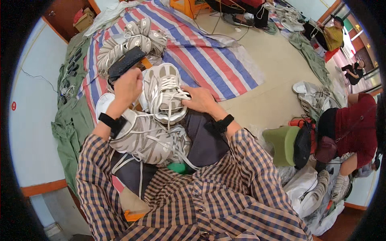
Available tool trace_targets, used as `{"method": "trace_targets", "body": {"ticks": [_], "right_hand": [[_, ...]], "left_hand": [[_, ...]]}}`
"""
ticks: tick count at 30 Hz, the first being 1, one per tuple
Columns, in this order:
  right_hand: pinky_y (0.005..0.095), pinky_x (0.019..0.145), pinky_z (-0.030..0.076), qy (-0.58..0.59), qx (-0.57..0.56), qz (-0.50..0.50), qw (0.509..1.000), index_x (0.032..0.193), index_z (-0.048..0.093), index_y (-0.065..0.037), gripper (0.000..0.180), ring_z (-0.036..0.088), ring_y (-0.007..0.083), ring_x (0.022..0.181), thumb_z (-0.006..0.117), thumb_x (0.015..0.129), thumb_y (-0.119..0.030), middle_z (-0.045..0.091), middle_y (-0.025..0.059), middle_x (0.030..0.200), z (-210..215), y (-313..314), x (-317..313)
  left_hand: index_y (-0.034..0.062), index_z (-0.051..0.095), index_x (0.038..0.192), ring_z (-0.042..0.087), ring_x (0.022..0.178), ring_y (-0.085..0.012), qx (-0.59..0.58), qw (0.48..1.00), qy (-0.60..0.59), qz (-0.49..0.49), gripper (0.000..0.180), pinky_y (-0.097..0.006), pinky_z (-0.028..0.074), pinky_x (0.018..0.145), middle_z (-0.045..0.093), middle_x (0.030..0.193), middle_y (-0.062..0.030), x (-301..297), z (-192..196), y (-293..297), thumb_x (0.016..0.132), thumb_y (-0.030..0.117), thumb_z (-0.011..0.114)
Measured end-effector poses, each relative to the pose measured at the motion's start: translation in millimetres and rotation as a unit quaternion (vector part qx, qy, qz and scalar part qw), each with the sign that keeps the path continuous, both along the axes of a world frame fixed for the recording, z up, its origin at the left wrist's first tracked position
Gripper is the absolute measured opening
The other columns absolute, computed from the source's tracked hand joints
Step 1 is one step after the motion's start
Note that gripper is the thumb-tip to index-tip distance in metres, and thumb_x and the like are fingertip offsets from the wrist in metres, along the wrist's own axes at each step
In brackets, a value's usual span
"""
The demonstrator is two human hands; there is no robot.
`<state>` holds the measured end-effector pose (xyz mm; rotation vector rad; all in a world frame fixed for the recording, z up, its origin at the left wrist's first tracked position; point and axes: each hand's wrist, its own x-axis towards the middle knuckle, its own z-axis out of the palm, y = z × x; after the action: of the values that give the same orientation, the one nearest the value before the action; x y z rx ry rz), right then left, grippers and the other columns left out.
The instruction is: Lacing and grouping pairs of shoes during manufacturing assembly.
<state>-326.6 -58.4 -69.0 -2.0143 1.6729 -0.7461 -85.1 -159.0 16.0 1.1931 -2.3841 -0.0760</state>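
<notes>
A grey and white sneaker [164, 86] with white laces rests before me, toe pointing away. My right hand [200, 98] grips its right side near the collar, fingertips by the laces. A small dark bit shows at those fingertips, too small to tell. My left hand [129, 88] is closed in a fist left of the sneaker, just below a black textured object [128, 62]; what it holds, if anything, is hidden. More sneakers with loose laces [146, 140] lie in my lap under my wrists. Beyond the black object sits a heap of similar sneakers [114, 50].
A striped red, white and blue sheet [209, 60] covers the floor ahead. Green cloth [70, 132] runs along the left wall. At right, a person in a dark red top [358, 128] sits near a green seat [279, 144] and bagged shoes [313, 197]. Other people sit farther off.
</notes>
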Motion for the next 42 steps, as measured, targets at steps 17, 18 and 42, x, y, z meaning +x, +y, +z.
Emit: {"method": "trace_targets", "body": {"ticks": [17,18,42], "right_hand": [[0.0453,0.066,0.049,0.01,-0.012,-0.011,1.0,0.117,0.056,-0.006,0.056,0.062,0.0382,0.073,0.062,0.068,-0.031,0.063,0.0218,0.082,8,13,1],[0.0451,0.066,0.049,0.008,-0.017,-0.01,1.0,0.117,0.056,-0.006,0.055,0.062,0.0381,0.074,0.062,0.068,-0.031,0.064,0.0218,0.082,7,14,1],[0.0454,0.068,0.048,0.004,-0.013,-0.002,1.0,0.117,0.054,-0.002,0.055,0.061,0.0385,0.078,0.059,0.069,-0.028,0.063,0.0237,0.083,7,14,0]], "left_hand": [[0.0029,0.057,0.079,0.053,0.084,-0.034,0.044,0.975,-0.02,-0.218,0.012,-0.042,0.043,0.07,0.054,0.085,-0.014,-61,-18,70,0.067,0.002,0.056],[0.0029,0.057,0.079,0.053,0.084,-0.034,0.042,0.974,-0.02,-0.223,0.012,-0.042,0.043,0.07,0.054,0.085,-0.014,-62,-18,70,0.067,0.002,0.056],[0.0027,0.052,0.09,0.048,0.098,-0.0356,0.018,0.976,-0.042,-0.213,0.026,-0.044,0.039,0.082,0.05,0.102,-0.0175,-58,-23,86,0.066,0.006,0.059]]}}
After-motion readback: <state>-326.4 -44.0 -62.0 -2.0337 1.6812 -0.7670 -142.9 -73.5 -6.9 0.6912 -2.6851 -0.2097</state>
